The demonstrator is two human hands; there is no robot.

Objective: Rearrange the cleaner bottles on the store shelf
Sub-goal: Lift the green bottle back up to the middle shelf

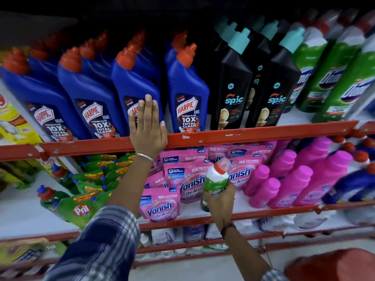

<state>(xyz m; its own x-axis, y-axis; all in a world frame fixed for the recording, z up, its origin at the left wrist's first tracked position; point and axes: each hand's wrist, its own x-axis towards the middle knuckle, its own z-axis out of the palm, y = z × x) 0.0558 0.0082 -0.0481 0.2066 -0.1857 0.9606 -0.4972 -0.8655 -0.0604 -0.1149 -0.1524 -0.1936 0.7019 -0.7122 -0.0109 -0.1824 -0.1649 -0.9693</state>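
Note:
My right hand (220, 201) grips a green and white cleaner bottle (217, 178) with a red cap, held in front of the lower shelf. My left hand (147, 126) lies flat with fingers spread against a blue Harpic bottle (135, 88) on the upper shelf, its palm over the red shelf rail (243, 134). More blue Harpic bottles (187, 94) stand in rows to both sides. Black Spic bottles (233, 82) with teal caps stand to the right of them, then green Domex bottles (316, 78) at the far right.
The lower shelf holds pink Vanish pouches (160, 203), pink bottles (300, 179), green Pril bottles and pouches (81, 207) and blue bottles (353, 185) at the right edge. A red object (332, 264) sits at the bottom right. Yellow packs (14, 122) are at far left.

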